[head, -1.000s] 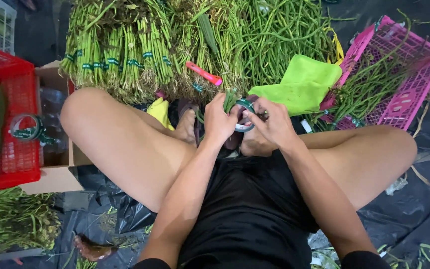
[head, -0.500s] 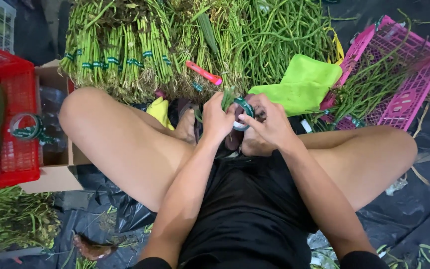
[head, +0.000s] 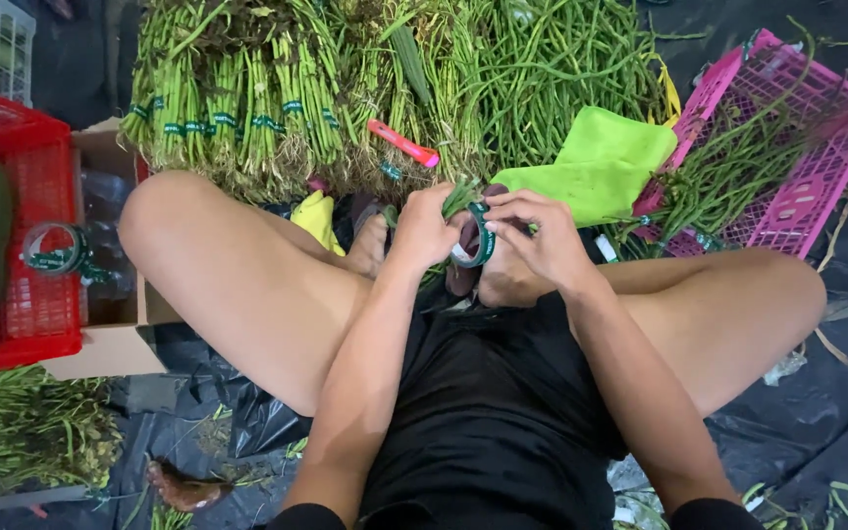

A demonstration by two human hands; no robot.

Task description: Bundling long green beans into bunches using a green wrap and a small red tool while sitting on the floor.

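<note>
Viewpoint: looking down on a person seated cross-legged on a dark plastic sheet, knees spread wide, hands meeting between them.
Landmark: a roll of green tape (head: 477, 236), held upright between both hands just beyond the feet.
Right hand (head: 534, 240): just right of the roll, fingers curled around its rim — a steadying grip, judging by the pose.
Left hand (head: 424, 226): just left of the roll, fingers closed on a small bunch of green stems (head: 458, 199), with the tape pressed against it; the stems poke up above the roll, seemingly held tight so the tape can wrap them.
Left of the roll: a red crate (head: 22, 245) with a second tape roll (head: 51, 250) on its rim, and a cardboard box (head: 110, 245) beside it.
Behind the roll: a bright green cloth (head: 601, 162) — just right of it — and a red-handled cutter (head: 402, 143) lying on the greens.
Farther behind: a row of tied bundles (head: 238, 108), each banded with green tape, and a heap of loose long beans (head: 552, 69).
Far right of the roll: a pink crate (head: 802, 147), tipped, with beans spilling across it.
</note>
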